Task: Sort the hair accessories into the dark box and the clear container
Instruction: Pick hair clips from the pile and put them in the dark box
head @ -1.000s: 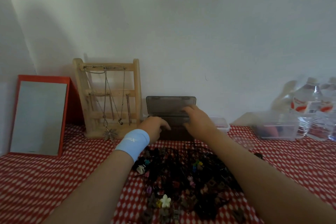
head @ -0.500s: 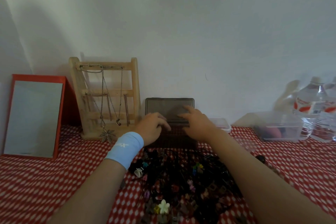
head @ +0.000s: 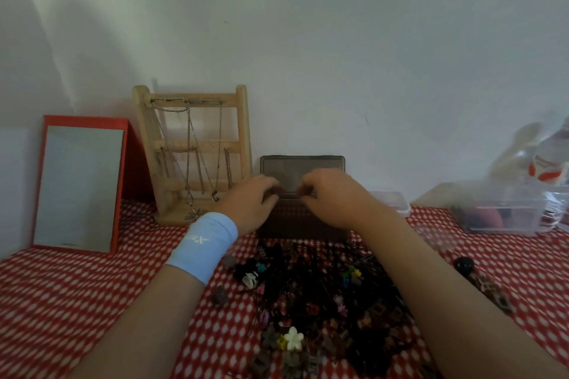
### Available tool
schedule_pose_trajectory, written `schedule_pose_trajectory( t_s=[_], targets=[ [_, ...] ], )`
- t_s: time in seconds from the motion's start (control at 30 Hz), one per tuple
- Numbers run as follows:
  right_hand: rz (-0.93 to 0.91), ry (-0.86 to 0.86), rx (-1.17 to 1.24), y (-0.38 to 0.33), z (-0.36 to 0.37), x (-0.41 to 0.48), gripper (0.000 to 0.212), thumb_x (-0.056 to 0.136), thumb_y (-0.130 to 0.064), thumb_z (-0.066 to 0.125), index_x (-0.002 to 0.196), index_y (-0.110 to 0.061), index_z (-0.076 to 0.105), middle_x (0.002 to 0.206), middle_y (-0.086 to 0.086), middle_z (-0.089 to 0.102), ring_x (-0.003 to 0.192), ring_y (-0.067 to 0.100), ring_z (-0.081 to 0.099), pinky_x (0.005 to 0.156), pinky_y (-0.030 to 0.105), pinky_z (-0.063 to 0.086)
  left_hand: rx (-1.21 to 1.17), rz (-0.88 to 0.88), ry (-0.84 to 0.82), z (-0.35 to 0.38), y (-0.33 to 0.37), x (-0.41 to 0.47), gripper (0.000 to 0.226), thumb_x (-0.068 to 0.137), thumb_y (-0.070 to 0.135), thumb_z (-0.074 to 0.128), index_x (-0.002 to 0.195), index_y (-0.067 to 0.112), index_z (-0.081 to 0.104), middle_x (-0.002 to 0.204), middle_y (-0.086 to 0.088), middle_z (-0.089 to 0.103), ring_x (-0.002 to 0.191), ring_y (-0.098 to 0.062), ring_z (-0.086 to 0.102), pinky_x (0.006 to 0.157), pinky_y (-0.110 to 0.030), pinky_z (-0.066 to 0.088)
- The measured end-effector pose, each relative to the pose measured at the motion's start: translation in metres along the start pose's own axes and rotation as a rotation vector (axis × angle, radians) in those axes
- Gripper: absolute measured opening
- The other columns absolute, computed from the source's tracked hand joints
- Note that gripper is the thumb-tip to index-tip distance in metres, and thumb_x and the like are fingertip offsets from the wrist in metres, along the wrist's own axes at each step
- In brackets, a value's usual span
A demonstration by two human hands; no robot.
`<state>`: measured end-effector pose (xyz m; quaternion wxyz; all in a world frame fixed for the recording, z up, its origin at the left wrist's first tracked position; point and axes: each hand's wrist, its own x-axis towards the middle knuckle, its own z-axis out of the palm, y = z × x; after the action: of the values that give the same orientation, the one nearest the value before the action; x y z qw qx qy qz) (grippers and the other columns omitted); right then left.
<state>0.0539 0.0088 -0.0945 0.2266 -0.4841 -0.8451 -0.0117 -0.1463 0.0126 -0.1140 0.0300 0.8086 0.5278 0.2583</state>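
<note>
While your left hand (head: pixel 252 203) and right hand (head: pixel 331 198) curl empty over the open dark box (head: pixel 303 224), reach to 6 o'clock for the hair accessories (head: pixel 323 301).

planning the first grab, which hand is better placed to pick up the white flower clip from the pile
Left, probably. Both hands are at the dark box, but the white flower clip lies at the near edge of the pile, closer to the left hand side; the right hand would have to cross over the pile.

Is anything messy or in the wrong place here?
Yes. The hair accessories lie in a tangled heap on the red checked cloth, not yet in the dark box. One dark piece sits apart to the right.
</note>
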Motion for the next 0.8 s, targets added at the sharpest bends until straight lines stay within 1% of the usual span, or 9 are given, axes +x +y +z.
schedule_pose_trajectory(
  t_s=[0.07,0.13,0.2,0.33,0.5,0.57,0.67,0.73,0.8],
  targets=[
    [-0.067,-0.083,0.037,-0.017,-0.004,-0.004,0.016,0.092,-0.022,0.063,0.101,-0.027,0.075,0.1,-0.009,0.072,0.09,0.009,0.063,0.083,0.029,0.054,-0.025,-0.011,-0.032,-0.014,-0.001,-0.013,0.014,0.094,0.025,0.056,0.103,0.033,0.063,0.095,0.014,0.061,0.089,-0.008,0.057,0.071,-0.018,0.041],
    [-0.124,-0.208,0.027,-0.031,0.0,-0.007,0.018,0.089,-0.021,0.065,0.101,-0.028,0.077,0.1,-0.01,0.073,0.087,0.008,0.063,0.083,0.029,0.054,0.024,-0.019,-0.122,-0.022,-0.003,-0.024,0.012,0.091,0.026,0.06,0.093,0.037,0.065,0.088,0.018,0.06,0.081,-0.004,0.057,0.066,-0.015,0.039],
    [-0.139,-0.302,-0.015,-0.04,0.012,-0.01,0.023,0.087,-0.019,0.066,0.105,-0.027,0.077,0.103,-0.006,0.073,0.091,0.014,0.065,0.086,0.035,0.055,0.092,-0.045,-0.235,-0.022,-0.005,-0.032,0.012,0.09,0.028,0.061,0.093,0.037,0.068,0.092,0.015,0.064,0.08,-0.003,0.057,0.067,-0.015,0.04],
    [-0.142,-0.395,-0.101,-0.044,0.034,-0.013,0.035,0.088,-0.021,0.068,0.121,-0.029,0.07,0.114,-0.002,0.07,0.102,0.02,0.064,0.09,0.041,0.055,0.149,-0.101,-0.385,-0.015,-0.005,-0.041,0.024,0.087,0.035,0.067,0.11,0.027,0.071,0.108,0.008,0.068,0.089,-0.01,0.062,0.075,-0.024,0.05],
    [-0.14,-0.365,-0.046,-0.038,0.043,-0.014,0.035,0.087,-0.019,0.07,0.12,-0.027,0.071,0.113,-0.005,0.071,0.101,0.015,0.064,0.088,0.033,0.054,0.174,-0.068,-0.387,-0.009,-0.003,-0.04,0.027,0.085,0.026,0.071,0.111,0.025,0.072,0.097,0.009,0.067,0.071,-0.003,0.054,0.054,-0.009,0.033],
    [-0.138,-0.364,0.0,-0.035,0.04,-0.013,0.035,0.087,-0.015,0.067,0.119,-0.027,0.072,0.114,-0.008,0.071,0.099,0.01,0.064,0.087,0.025,0.051,0.182,-0.062,-0.393,-0.008,-0.003,-0.039,0.026,0.084,0.026,0.072,0.11,0.024,0.073,0.101,0.009,0.069,0.079,-0.008,0.059,0.06,-0.012,0.039],
    [-0.105,-0.339,0.058,-0.028,0.029,-0.009,0.031,0.087,-0.014,0.064,0.112,-0.03,0.074,0.106,-0.015,0.068,0.089,-0.001,0.059,0.082,0.016,0.044,0.205,-0.053,-0.41,-0.01,-0.003,-0.037,0.026,0.083,0.03,0.073,0.108,0.026,0.074,0.106,0.009,0.07,0.089,-0.012,0.064,0.076,-0.024,0.052],
    [-0.084,-0.311,0.084,-0.023,0.021,-0.007,0.023,0.086,-0.019,0.068,0.102,-0.034,0.073,0.096,-0.021,0.064,0.083,-0.008,0.055,0.077,0.012,0.042,0.229,-0.041,-0.409,-0.01,-0.003,-0.038,0.025,0.083,0.035,0.073,0.106,0.029,0.071,0.102,0.011,0.068,0.085,-0.011,0.062,0.07,-0.025,0.052],
    [-0.038,-0.248,0.146,-0.018,0.013,-0.007,0.02,0.084,-0.021,0.07,0.09,-0.039,0.069,0.092,-0.023,0.064,0.079,-0.008,0.061,0.074,0.015,0.049,0.228,-0.051,-0.414,-0.007,-0.003,-0.039,0.032,0.086,0.04,0.068,0.116,0.03,0.063,0.102,0.009,0.065,0.084,-0.012,0.059,0.066,-0.024,0.046]
  ],
)
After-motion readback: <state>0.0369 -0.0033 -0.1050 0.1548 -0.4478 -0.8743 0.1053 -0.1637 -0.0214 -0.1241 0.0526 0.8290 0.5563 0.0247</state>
